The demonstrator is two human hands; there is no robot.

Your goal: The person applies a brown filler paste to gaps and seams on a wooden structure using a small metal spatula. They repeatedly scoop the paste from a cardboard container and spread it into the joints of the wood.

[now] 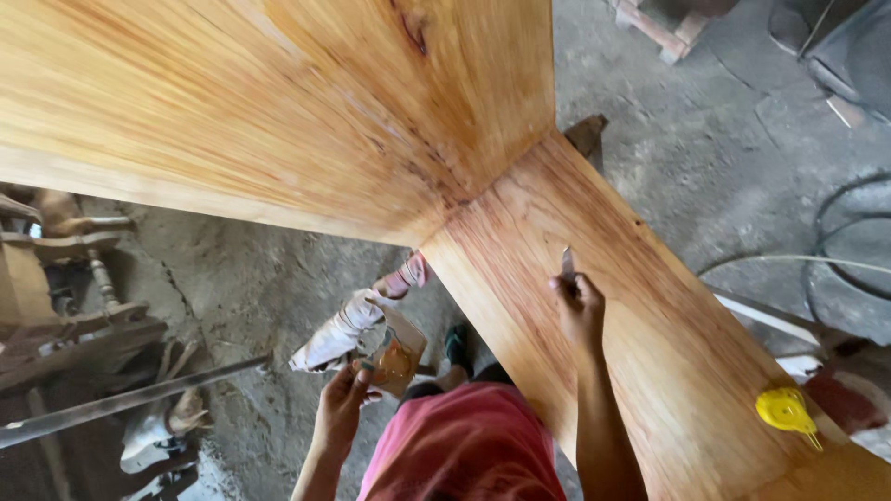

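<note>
A large light-wood panel assembly (278,102) fills the upper view, with a lower board (640,306) running to the bottom right. My right hand (577,306) rests on that board, gripping a small metal blade tool (567,263) against the wood. My left hand (345,399) is below the board's edge, holding a small flat piece smeared with orange-brown paste (399,357). A white wrapped bundle (339,336) shows just above the left hand.
A yellow tape measure (784,410) lies on the board at the lower right. Turned wooden furniture parts (65,269) and a metal bar (121,401) stand at the left. Cables (835,269) curl on the concrete floor at the right.
</note>
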